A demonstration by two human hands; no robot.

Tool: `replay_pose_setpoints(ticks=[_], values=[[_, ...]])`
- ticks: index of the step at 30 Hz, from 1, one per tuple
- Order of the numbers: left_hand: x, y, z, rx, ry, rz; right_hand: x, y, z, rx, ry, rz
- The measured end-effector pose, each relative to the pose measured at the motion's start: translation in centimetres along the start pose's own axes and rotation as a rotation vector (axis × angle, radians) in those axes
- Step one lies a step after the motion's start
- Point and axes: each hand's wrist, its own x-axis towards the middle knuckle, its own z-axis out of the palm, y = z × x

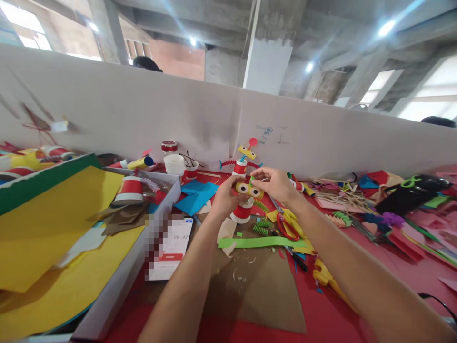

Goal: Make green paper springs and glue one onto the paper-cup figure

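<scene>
My left hand grips the left end of a yellow paper tube with two round googly-style eyes. At the tube's top, my right hand pinches a small green paper piece. Directly below stands a red and white paper cup, with a folded green paper spring at its right side. I cannot tell whether the tube touches the cup. Another green paper spring and a long green paper strip lie nearer me. Behind my hands stands a finished-looking cup figure with red spring arms.
Red-handled scissors lie by my right forearm, near a yellow glue gun-like object. A brown sheet covers the front. A phone and a box of coloured paper are left. A white partition stands behind.
</scene>
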Motion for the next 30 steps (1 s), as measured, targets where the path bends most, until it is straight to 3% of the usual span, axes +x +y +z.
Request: replay_pose_setpoints(ticks=[30], values=[[0.09, -0.11, -0.21, 0.047, 0.028, -0.009, -0.43, 0.08, 0.78, 0.058, 0.017, -0.052]])
